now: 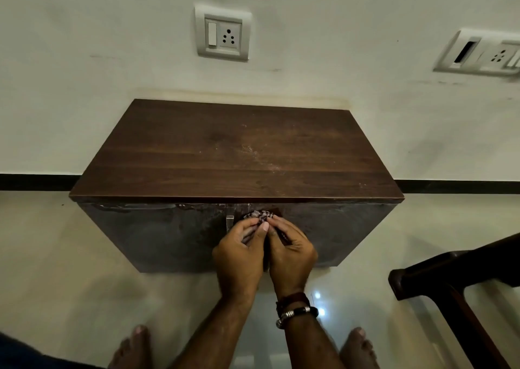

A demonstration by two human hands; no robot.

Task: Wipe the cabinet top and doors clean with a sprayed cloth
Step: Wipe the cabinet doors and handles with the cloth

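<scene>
Evidently you were on the doors: your left hand [238, 252] and right hand [291, 249] both pinched the bunched cloth [260, 215] against the cabinet [236, 149] front, near six o'clock. Next likely called for sweeping sideways.

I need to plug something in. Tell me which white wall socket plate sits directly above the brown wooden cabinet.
The square white socket plate with one switch, centred above the brown wooden cabinet. The wider white plate sits off to the right, past the cabinet's edge.

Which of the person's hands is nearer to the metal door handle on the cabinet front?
Left. The left hand has its fingertips just below and beside the metal handle, gripping the cloth. The right hand grips the cloth further right.
</scene>
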